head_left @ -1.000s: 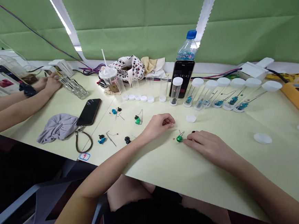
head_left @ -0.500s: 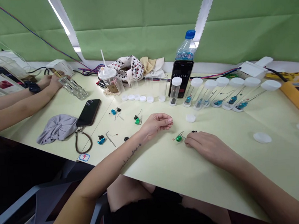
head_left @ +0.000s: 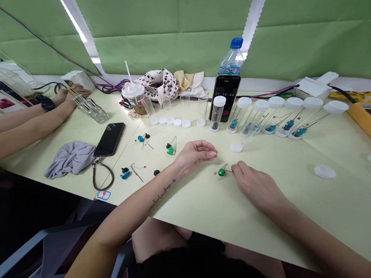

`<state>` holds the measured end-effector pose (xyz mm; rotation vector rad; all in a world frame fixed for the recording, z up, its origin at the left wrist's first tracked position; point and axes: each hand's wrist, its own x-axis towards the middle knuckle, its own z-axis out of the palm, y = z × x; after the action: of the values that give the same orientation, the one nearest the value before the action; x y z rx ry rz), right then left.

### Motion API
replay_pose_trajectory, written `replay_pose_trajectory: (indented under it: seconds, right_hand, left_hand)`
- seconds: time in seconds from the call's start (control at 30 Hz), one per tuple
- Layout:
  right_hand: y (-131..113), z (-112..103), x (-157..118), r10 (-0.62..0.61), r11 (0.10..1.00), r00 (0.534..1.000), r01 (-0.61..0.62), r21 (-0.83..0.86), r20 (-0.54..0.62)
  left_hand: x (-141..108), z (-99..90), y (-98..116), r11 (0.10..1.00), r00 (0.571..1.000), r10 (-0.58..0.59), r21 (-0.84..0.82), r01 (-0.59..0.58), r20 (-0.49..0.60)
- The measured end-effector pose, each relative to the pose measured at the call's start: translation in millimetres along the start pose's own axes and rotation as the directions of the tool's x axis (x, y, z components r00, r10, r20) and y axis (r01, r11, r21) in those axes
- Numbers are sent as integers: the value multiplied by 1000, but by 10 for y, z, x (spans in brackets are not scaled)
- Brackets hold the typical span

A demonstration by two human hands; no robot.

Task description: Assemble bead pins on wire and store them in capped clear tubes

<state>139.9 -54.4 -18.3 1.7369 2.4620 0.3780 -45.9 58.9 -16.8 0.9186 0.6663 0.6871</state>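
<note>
R hand (head_left: 256, 185): fingers bent down at end of thin rod (head_left: 229, 171), can't tell if gripped. Green pc (head_left: 221, 172) on table (head_left: 290, 160) just L of it. L hand (head_left: 196, 155) half-curled, thumb nr fingertips, contents unclear; white disc (head_left: 236, 147) to its R.

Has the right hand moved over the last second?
Yes: the right hand has its fingertips slightly farther right and forward, nearer the white cap lying beyond it.
</note>
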Motion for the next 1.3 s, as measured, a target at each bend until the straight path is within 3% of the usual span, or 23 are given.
replay_pose_trajectory:
  seconds: [0.13, 0.23, 0.37, 0.5, 0.8, 0.93, 1.3]
  right_hand:
    - [13, 4, -24, 21, 1000, 1000, -20, 16, -20]
    - [76, 22, -38, 68, 976, 995, -52, 213, -68]
    - [141, -4, -41, 211, 857, 970, -123, 500, -123]
    - [151, -58, -27, 276, 787, 929, -70, 613, -248]
    - [153, -32, 30, 316, 736, 846, 68, 674, -430]
    - [120, -18, 49, 312, 724, 842, 90, 684, -441]
    - [109, 18, 32, 264, 807, 837, 80, 585, -480]
  left_hand:
    - [-17, 27, 9, 1000, 1000, -3, -20, 3, 8]
    - [-22, 37, 13, 1000, 1000, -7, -25, 7, 16]
    - [-15, 38, -5, 1000, 999, -4, -12, 5, 37]
    - [-16, 66, -32, 1000, 999, -9, 14, 8, 48]
    - [-49, 141, -33, 981, 992, 59, 176, -79, 114]
    - [-42, 162, -29, 975, 990, 59, 206, -84, 126]
    - [-54, 175, -23, 976, 991, 54, 203, -78, 123]
